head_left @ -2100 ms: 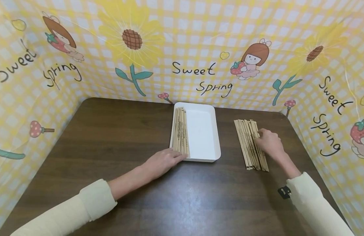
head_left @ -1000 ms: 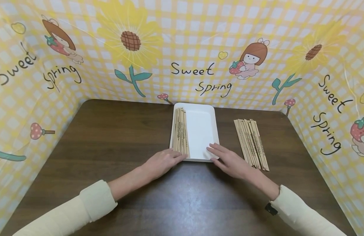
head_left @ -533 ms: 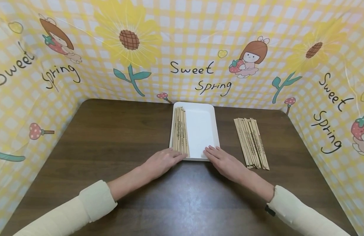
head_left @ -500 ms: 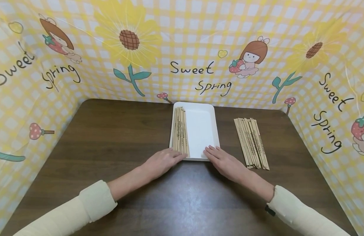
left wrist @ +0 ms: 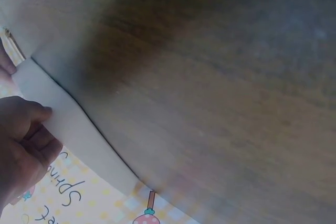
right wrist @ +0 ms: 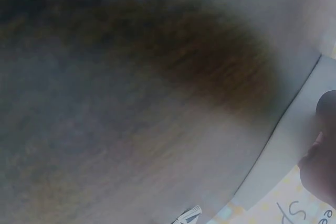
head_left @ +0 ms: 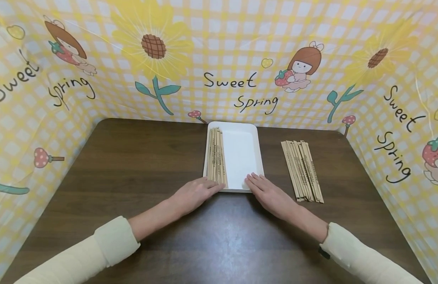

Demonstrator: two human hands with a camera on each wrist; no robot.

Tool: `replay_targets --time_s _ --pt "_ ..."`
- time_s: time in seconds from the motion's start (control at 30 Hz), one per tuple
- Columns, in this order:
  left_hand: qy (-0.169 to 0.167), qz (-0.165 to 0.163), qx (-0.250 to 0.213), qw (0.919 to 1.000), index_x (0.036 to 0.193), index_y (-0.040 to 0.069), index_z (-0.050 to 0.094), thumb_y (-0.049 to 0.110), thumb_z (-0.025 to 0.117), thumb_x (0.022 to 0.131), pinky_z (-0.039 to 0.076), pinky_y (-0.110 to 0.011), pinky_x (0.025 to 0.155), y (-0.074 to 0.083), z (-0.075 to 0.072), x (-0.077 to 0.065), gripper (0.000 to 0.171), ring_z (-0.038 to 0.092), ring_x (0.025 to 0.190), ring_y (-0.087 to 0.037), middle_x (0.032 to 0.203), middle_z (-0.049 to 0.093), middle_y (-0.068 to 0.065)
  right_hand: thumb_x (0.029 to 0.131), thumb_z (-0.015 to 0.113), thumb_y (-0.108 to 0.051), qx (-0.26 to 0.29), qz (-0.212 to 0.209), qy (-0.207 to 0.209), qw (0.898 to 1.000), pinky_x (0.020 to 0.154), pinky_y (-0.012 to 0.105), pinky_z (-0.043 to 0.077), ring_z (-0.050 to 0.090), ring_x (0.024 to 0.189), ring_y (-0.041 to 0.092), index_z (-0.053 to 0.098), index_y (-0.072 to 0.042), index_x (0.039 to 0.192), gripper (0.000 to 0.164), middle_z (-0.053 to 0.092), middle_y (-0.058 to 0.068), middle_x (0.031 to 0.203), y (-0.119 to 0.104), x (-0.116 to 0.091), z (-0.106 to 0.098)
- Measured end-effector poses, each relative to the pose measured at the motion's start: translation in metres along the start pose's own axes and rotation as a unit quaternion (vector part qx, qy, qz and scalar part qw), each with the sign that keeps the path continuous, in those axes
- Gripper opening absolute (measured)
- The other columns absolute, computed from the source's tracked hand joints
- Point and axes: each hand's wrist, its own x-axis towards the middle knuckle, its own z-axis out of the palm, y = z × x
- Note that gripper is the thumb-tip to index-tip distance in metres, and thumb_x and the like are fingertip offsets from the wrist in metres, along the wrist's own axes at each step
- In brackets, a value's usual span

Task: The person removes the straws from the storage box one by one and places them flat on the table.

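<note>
My left hand (head_left: pixel 192 195) grips the near left corner of the white tray (head_left: pixel 240 157), its thumb against the outer face of the near wall and the other fingers over the rim; my right hand (head_left: pixel 273 199) holds the near right corner, fingers close together and reaching over the edge, though the wrist view there is dim and I cannot make out all of the grasp. The tray sits flat on the dark wooden table (head_left: pixel 133 150), its far end close to the checked cloth (head_left: pixel 219 39); inside, along the left wall, lies a bundle of narrow brown packets (head_left: pixel 216 157) with dark printing, running lengthwise, and the white floor shows to the right of it. My left fingers are over the near ends of those packets; I cannot tell whether they touch them. To the right of the tray, well apart from it, a second bundle (head_left: pixel 302 171) of the same packets lies on the table, near ends slanting off to the right; my right hand is nearer to the tray than to it. My pale cuffs (head_left: pixel 116 240) are folded back above both wrists, and something small and black (head_left: pixel 324 253) shows beneath the right one.
</note>
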Motion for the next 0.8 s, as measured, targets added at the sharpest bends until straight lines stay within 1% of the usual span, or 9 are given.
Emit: replay_targets --time_s 0.07,0.17,0.3,0.33,0.4,0.57,0.63,0.73,0.8 --pt "-0.011 -0.015 -0.019 0.9996 0.129 0.004 0.065 -0.008 0.068 0.087 0.055 -0.039 0.089 0.0 -0.002 0.002 0.044 0.067 0.105 -0.027 0.12 0.069 -0.011 0.086 0.067 0.008 -0.001 0.002 0.0 1.0 0.108 0.049 0.04 0.053 0.127 0.039 0.052 0.014 0.134 0.051 0.056 0.029 0.134 -0.001 0.0 0.0" --pt "-0.035 -0.055 -0.073 0.9952 0.123 0.005 0.068 -0.004 0.065 0.089 0.058 -0.037 0.077 0.001 -0.009 0.008 0.035 0.069 0.094 -0.024 0.111 0.072 -0.009 0.085 0.069 0.008 0.0 0.0 0.003 1.0 0.108 0.049 0.04 0.054 0.126 0.038 0.053 0.014 0.134 0.052 0.057 0.028 0.134 -0.002 0.001 -0.002" --pt "-0.049 -0.127 -0.162 0.9773 0.117 0.002 0.071 0.001 0.06 0.092 0.055 -0.029 0.062 0.003 -0.018 0.022 0.027 0.065 0.071 -0.015 0.098 0.073 -0.008 0.084 0.069 0.008 0.001 -0.003 0.003 1.0 0.107 0.049 0.04 0.055 0.126 0.038 0.053 0.014 0.133 0.052 0.057 0.028 0.133 -0.002 0.001 -0.003" --pt "-0.046 -0.146 -0.184 0.9708 0.117 0.001 0.071 0.001 0.059 0.093 0.054 -0.028 0.06 0.002 -0.021 0.026 0.027 0.061 0.066 -0.013 0.093 0.073 -0.009 0.084 0.069 0.008 0.0 -0.003 0.002 1.0 0.107 0.049 0.04 0.055 0.125 0.038 0.053 0.014 0.133 0.052 0.057 0.028 0.133 -0.002 0.001 -0.003" --pt "-0.035 -0.186 -0.229 0.9548 0.119 -0.003 0.07 0.0 0.057 0.093 0.051 -0.025 0.059 0.0 -0.023 0.033 0.029 0.058 0.065 -0.011 0.096 0.073 -0.013 0.084 0.069 0.008 0.0 -0.002 0.002 1.0 0.107 0.049 0.04 0.055 0.125 0.038 0.053 0.014 0.133 0.052 0.057 0.028 0.133 -0.001 0.001 -0.003" --pt "-0.013 -0.299 -0.308 0.9031 0.126 -0.007 0.065 0.001 0.055 0.092 0.055 -0.026 0.066 -0.012 -0.025 0.047 0.037 0.068 0.084 -0.015 0.109 0.071 -0.018 0.084 0.07 0.009 0.003 0.0 0.006 1.0 0.107 0.049 0.041 0.055 0.125 0.038 0.054 0.014 0.133 0.052 0.057 0.028 0.133 0.0 0.001 -0.002" --pt "-0.016 -0.335 -0.323 0.8849 0.13 -0.007 0.061 0.003 0.055 0.091 0.054 -0.026 0.065 -0.017 -0.025 0.052 0.041 0.068 0.078 -0.016 0.108 0.072 -0.016 0.084 0.069 0.009 0.004 -0.002 0.006 1.0 0.106 0.05 0.041 0.055 0.125 0.038 0.053 0.014 0.133 0.052 0.057 0.028 0.133 0.0 0.0 -0.001" --pt "-0.024 -0.361 -0.333 0.8707 0.127 -0.007 0.062 0.005 0.055 0.091 0.048 -0.025 0.057 -0.025 -0.024 0.057 0.038 0.058 0.058 -0.011 0.085 0.071 -0.008 0.085 0.068 0.009 0.006 -0.005 0.006 1.0 0.105 0.05 0.042 0.055 0.125 0.038 0.054 0.014 0.133 0.051 0.057 0.028 0.132 0.0 0.0 -0.001" --pt "-0.026 -0.366 -0.328 0.8705 0.111 -0.008 0.063 0.005 0.055 0.092 0.041 -0.024 0.051 -0.03 -0.023 0.061 0.024 0.047 0.047 -0.009 0.065 0.06 -0.002 0.085 0.068 0.008 0.007 -0.005 0.007 1.0 0.105 0.051 0.042 0.055 0.125 0.038 0.054 0.014 0.133 0.051 0.058 0.028 0.132 0.0 0.0 -0.001"
